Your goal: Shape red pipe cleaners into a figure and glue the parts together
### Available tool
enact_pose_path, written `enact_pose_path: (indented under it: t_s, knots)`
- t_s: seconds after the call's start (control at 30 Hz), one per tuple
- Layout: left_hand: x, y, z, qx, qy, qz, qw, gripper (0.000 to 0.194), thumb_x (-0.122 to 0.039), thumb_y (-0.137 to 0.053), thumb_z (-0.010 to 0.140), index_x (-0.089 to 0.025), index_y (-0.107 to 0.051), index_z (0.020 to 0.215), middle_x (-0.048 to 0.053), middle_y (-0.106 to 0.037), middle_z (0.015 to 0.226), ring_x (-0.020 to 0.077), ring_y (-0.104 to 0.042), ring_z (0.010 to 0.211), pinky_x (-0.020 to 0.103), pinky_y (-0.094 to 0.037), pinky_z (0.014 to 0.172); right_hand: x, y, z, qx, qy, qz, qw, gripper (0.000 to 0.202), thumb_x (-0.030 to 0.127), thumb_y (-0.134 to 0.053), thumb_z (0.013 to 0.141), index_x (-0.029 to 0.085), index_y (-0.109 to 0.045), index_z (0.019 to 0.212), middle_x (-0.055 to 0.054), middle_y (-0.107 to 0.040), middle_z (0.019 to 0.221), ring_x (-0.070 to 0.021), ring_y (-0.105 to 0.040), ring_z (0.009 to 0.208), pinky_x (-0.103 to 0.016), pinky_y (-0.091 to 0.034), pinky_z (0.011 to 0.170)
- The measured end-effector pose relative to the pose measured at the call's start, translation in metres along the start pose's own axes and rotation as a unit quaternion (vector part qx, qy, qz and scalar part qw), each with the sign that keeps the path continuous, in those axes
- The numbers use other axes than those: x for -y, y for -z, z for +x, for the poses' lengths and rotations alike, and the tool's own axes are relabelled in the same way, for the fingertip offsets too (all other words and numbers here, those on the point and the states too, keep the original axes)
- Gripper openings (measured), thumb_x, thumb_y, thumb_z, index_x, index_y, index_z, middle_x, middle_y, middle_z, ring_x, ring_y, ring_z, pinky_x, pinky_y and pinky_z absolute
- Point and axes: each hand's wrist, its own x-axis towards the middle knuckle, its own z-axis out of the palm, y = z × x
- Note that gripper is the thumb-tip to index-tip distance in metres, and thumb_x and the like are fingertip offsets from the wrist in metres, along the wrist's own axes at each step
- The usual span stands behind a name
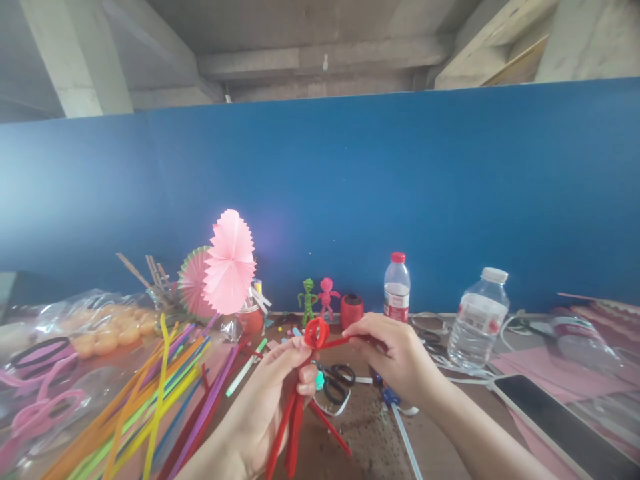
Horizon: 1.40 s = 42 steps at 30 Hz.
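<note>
The closed left hand (273, 390) held coiled red pipe cleaners (295, 427) while the right hand (400, 350) pinched one strand (337, 343), seemingly mid-wrap, needing steady tension.

The person's left hand (275, 385) and right hand (400, 350) are bare, with slim fingers (361, 326); the slender right forearm (475, 420) is bare too.

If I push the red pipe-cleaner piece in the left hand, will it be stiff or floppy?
The red pipe-cleaner piece should bend yet hold its shape, since its coiled top stands open above the left hand. It is probably light, being only thin strands. Its long ends, splayed below, may swing or snag.
</note>
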Motion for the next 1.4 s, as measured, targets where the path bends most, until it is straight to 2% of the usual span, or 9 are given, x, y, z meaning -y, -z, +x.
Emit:
enact_pose_path:
  t_s: [0.33, 0.67, 0.8, 0.9, 1.0, 1.1, 1.23, 1.3, 1.4]
  knots:
    - [0.002, 0.001, 0.002, -0.022, -0.048, -0.040, 0.998, 0.009, -0.012, -0.068, 0.078, -0.011, -0.060, 0.074, -0.002, -0.050, 0.068, 0.0037, -0.048, 0.047, 0.014, -0.040, 0.040, 0.002, -0.004, 0.001, 0.013, -0.021, -0.006, 1.000, 0.011, 0.013, -0.057, 0.085, 0.020, -0.065, 0.084, 0.000, -0.065, 0.076, -0.0133, -0.057, 0.066, -0.023, -0.041, 0.060]
    - [0.001, 0.002, 0.001, -0.009, -0.014, -0.059, 0.998, 0.017, -0.016, -0.078, 0.069, -0.011, -0.062, 0.073, -0.003, -0.055, 0.068, 0.0022, -0.045, 0.045, 0.013, -0.037, 0.040, 0.001, -0.007, -0.003, 0.011, -0.035, 0.003, 0.999, 0.009, 0.019, -0.057, 0.087, 0.021, -0.065, 0.084, 0.000, -0.066, 0.078, -0.0133, -0.057, 0.067, -0.023, -0.041, 0.060]
    - [0.000, 0.000, -0.001, 0.031, -0.021, -0.003, 0.999, 0.022, -0.021, -0.081, 0.065, -0.011, -0.062, 0.070, -0.004, -0.054, 0.062, 0.0010, -0.042, 0.044, 0.012, -0.033, 0.041, 0.000, -0.004, 0.000, 0.016, -0.041, -0.011, 0.999, 0.009, 0.018, -0.058, 0.086, 0.021, -0.066, 0.085, 0.000, -0.067, 0.078, -0.0135, -0.058, 0.068, -0.023, -0.041, 0.061]
    - [-0.002, 0.001, -0.001, 0.076, -0.061, 0.121, 0.988, 0.022, -0.025, -0.079, 0.067, -0.013, -0.061, 0.068, -0.006, -0.052, 0.052, 0.0022, -0.040, 0.043, 0.013, -0.031, 0.043, 0.001, 0.000, 0.004, 0.031, -0.069, -0.026, 0.997, 0.009, 0.018, -0.060, 0.085, 0.021, -0.067, 0.082, 0.001, -0.067, 0.075, -0.0136, -0.059, 0.068, -0.022, -0.042, 0.062]
    - [-0.005, 0.005, -0.001, 0.078, -0.134, 0.310, 0.938, 0.017, -0.020, -0.078, 0.067, -0.015, -0.061, 0.067, -0.001, -0.063, 0.063, 0.0076, -0.051, 0.054, 0.017, -0.038, 0.050, 0.003, 0.003, 0.005, 0.035, -0.084, -0.044, 0.995, 0.015, 0.013, -0.056, 0.085, 0.021, -0.068, 0.080, 0.002, -0.068, 0.076, -0.0133, -0.061, 0.070, -0.022, -0.042, 0.064]
    - [-0.006, 0.008, -0.002, 0.068, -0.204, 0.491, 0.844, 0.009, -0.019, -0.072, 0.072, -0.019, -0.063, 0.070, 0.001, -0.070, 0.076, 0.0152, -0.060, 0.068, 0.024, -0.044, 0.063, 0.006, 0.006, 0.004, 0.027, -0.091, -0.069, 0.993, 0.016, 0.013, -0.056, 0.084, 0.023, -0.068, 0.081, 0.003, -0.068, 0.078, -0.0130, -0.060, 0.069, -0.022, -0.041, 0.062]
    - [-0.006, 0.009, -0.005, 0.054, -0.275, 0.622, 0.731, 0.003, -0.024, -0.069, 0.076, -0.023, -0.068, 0.078, 0.002, -0.072, 0.075, 0.0183, -0.061, 0.066, 0.026, -0.044, 0.063, 0.014, 0.008, 0.001, 0.021, -0.089, -0.097, 0.991, 0.015, 0.016, -0.055, 0.086, 0.025, -0.067, 0.080, 0.004, -0.066, 0.076, -0.0135, -0.059, 0.067, -0.023, -0.041, 0.060]
    - [-0.005, 0.008, -0.005, 0.052, -0.300, 0.638, 0.707, 0.005, -0.027, -0.069, 0.076, -0.024, -0.071, 0.080, 0.002, -0.072, 0.074, 0.0184, -0.060, 0.063, 0.026, -0.043, 0.060, 0.020, 0.008, 0.000, 0.019, -0.074, -0.112, 0.991, 0.015, 0.016, -0.055, 0.086, 0.024, -0.066, 0.080, 0.003, -0.064, 0.073, -0.0140, -0.058, 0.066, -0.024, -0.041, 0.059]
    - [-0.004, 0.007, -0.005, 0.053, -0.326, 0.638, 0.696, 0.005, -0.026, -0.070, 0.075, -0.024, -0.073, 0.079, 0.003, -0.073, 0.073, 0.0177, -0.059, 0.060, 0.025, -0.043, 0.059, 0.029, 0.007, -0.004, 0.001, -0.033, -0.135, 0.990, 0.015, 0.017, -0.053, 0.087, 0.021, -0.065, 0.079, 0.001, -0.062, 0.071, -0.0149, -0.057, 0.066, -0.026, -0.042, 0.060]
